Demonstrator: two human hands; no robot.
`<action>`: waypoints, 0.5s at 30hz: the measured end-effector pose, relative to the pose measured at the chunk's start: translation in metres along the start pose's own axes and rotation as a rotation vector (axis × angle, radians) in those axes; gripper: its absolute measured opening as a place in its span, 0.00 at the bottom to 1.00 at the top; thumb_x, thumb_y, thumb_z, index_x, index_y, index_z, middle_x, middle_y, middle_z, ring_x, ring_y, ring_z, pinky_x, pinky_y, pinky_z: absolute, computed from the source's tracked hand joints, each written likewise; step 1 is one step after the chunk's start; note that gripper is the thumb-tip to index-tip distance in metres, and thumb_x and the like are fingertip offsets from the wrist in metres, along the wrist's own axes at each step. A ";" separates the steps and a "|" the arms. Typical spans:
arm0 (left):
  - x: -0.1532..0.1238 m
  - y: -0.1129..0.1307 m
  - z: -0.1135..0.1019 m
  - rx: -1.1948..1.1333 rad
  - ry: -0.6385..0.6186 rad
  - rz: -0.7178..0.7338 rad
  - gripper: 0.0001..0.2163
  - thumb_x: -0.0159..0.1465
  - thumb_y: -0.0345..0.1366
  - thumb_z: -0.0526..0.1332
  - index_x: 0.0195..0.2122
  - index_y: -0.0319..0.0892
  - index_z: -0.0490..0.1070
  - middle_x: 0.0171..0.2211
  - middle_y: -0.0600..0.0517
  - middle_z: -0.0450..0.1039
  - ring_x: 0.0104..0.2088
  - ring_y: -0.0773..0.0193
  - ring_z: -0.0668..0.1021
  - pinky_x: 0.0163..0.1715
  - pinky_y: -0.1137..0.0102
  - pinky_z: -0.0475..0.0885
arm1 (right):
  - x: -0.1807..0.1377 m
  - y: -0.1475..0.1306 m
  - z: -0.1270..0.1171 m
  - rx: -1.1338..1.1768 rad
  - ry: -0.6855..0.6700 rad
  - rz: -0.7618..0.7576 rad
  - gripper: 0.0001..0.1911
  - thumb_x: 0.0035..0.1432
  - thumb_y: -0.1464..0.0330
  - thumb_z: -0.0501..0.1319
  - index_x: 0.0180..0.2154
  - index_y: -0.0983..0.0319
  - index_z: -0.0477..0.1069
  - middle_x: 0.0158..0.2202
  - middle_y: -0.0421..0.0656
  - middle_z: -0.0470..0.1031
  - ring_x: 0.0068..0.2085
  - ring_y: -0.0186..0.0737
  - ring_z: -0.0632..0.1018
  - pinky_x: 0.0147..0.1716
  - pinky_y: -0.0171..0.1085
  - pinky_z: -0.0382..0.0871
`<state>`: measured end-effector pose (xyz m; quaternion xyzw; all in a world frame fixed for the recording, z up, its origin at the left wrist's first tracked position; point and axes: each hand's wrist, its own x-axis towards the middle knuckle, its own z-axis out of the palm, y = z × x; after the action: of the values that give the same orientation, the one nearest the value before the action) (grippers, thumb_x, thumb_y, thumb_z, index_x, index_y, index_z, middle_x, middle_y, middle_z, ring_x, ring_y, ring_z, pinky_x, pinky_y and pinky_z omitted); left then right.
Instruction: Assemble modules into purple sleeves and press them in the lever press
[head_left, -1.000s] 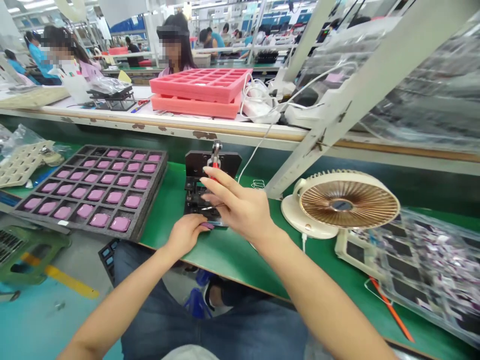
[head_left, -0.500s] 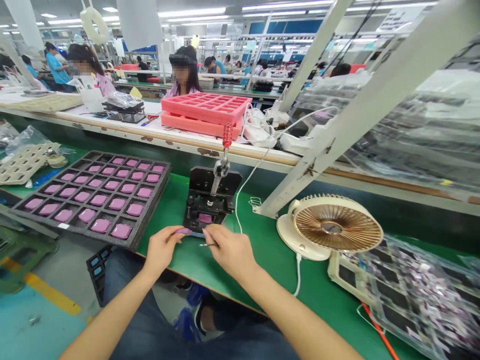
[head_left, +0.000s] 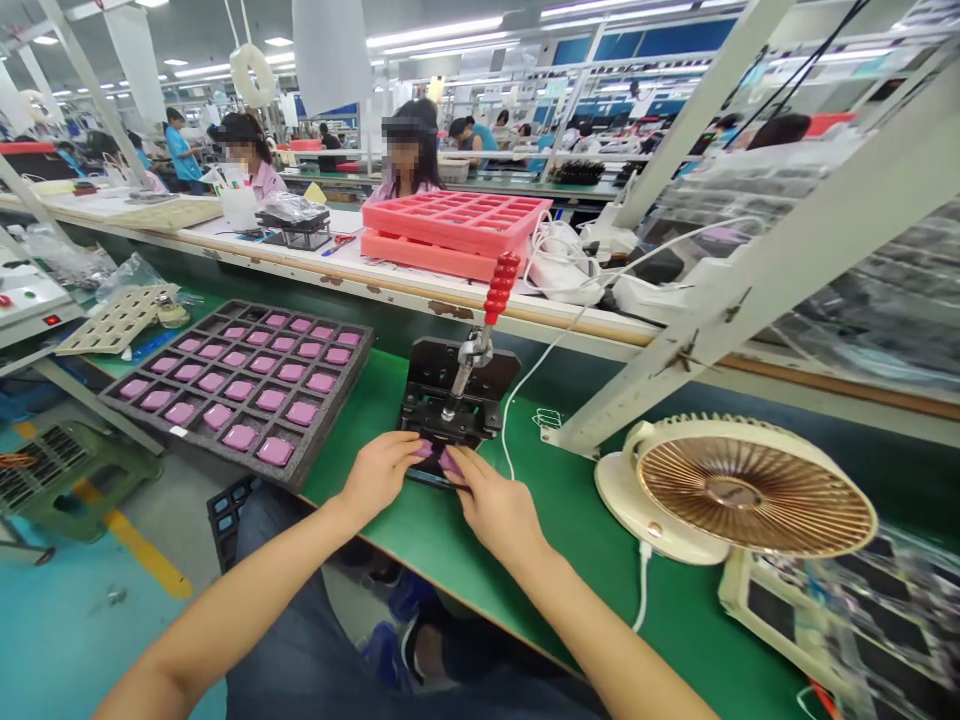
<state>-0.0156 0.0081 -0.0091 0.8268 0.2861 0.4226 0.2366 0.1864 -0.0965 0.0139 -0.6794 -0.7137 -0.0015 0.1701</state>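
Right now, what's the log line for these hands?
left hand: on flat pink piece | right hand: on another pink piece | black metal lever press: ahead

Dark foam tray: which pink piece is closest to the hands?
The front-row corner piece of the dark foam tray, nearest the left hand. Every other piece in the tray sits farther left or farther back.

Left hand (head_left: pixel 381 478), right hand (head_left: pixel 495 518) closer together, pink piece (head_left: pixel 448 461) now against press jig (head_left: pixel 487 368)
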 end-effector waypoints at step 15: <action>0.007 -0.003 0.030 0.171 -0.307 0.188 0.19 0.72 0.28 0.59 0.62 0.40 0.75 0.61 0.40 0.78 0.66 0.51 0.75 0.72 0.53 0.65 | -0.068 -0.042 -0.010 0.469 0.290 -0.067 0.17 0.69 0.59 0.65 0.57 0.51 0.76 0.49 0.43 0.86 0.43 0.49 0.89 0.42 0.40 0.88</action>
<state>0.0122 0.0110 -0.0228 0.9216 0.2031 0.2861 0.1659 0.1492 -0.1678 0.0165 -0.5901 -0.6848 0.0608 0.4232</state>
